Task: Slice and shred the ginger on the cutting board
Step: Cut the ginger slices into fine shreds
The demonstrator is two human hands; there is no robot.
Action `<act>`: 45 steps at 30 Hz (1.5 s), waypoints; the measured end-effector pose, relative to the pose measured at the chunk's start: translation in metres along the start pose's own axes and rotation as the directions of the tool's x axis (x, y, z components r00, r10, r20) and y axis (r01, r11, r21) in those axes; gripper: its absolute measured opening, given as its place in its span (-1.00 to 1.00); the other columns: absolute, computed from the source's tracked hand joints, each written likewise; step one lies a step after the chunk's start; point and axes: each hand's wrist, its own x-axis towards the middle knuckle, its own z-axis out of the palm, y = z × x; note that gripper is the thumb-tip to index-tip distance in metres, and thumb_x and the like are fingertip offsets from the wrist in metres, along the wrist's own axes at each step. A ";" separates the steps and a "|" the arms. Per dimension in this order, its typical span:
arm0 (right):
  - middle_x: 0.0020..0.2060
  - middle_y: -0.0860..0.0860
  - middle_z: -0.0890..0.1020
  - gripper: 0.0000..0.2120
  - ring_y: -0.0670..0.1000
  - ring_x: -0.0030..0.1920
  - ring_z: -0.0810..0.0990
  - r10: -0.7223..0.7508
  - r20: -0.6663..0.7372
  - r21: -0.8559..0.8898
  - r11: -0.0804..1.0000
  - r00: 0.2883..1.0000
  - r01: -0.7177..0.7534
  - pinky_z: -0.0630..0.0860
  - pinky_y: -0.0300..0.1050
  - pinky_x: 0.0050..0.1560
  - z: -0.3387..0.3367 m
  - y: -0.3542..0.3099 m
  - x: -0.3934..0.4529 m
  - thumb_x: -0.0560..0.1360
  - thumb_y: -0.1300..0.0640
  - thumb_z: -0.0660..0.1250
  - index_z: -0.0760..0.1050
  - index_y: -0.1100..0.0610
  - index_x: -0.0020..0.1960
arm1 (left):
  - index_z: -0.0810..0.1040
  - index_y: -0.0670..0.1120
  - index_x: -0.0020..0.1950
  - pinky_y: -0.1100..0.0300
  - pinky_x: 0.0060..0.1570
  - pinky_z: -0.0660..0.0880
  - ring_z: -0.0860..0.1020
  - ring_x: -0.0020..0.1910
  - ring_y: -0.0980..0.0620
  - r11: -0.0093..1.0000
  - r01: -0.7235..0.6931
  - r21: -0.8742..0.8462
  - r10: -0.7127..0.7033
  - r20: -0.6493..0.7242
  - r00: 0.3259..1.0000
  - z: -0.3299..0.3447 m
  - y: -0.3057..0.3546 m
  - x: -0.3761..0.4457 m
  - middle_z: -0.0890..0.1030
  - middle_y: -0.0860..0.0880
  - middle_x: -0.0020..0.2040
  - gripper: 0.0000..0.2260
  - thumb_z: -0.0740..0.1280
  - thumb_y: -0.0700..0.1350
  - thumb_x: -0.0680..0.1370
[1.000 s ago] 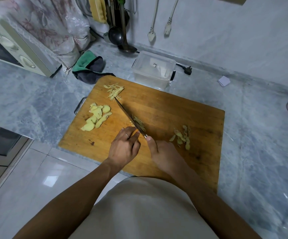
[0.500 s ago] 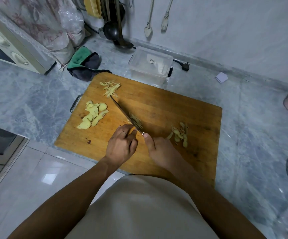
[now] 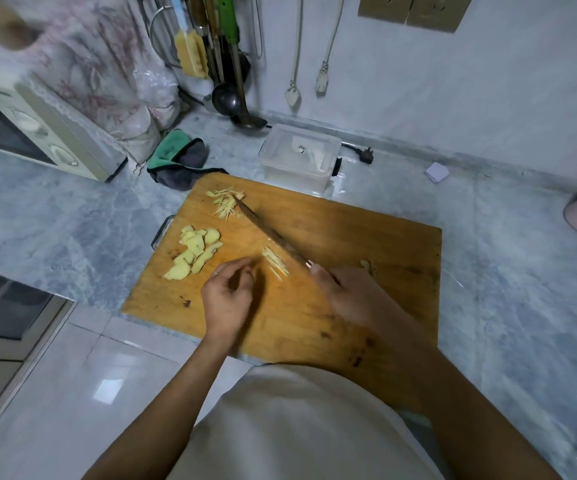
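Grey marble counter (image 3: 55, 216), pale wall (image 3: 488, 98), glossy white floor tiles (image 3: 72, 393)

Wooden cutting board (image 3: 366, 244) on marble surface (image 3: 55, 216); pale ginger slices (image 3: 195, 252) left, thin ginger shreds (image 3: 275, 261) centre, clear plastic lidded box (image 3: 299, 159) behind board.

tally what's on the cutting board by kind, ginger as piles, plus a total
Shred piles: 2, one at the far corner, one by the blade
Slice piles: 1
Scrap bits: 1, mostly hidden behind the right hand
Knives: 1
Total: 5
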 end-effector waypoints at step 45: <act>-0.25 -0.07 0.61 -0.52 -0.08 -0.26 0.57 -0.259 0.047 -0.555 0.796 0.965 0.241 0.57 -0.12 -0.20 -0.016 0.009 -0.016 0.56 -0.37 0.19 0.53 0.05 -0.06 | 0.67 -0.05 0.11 0.24 0.26 0.34 0.51 0.28 0.00 0.815 -0.236 0.530 -0.277 0.712 0.645 -0.004 0.051 0.090 0.62 0.00 0.23 -0.64 0.19 -0.35 0.50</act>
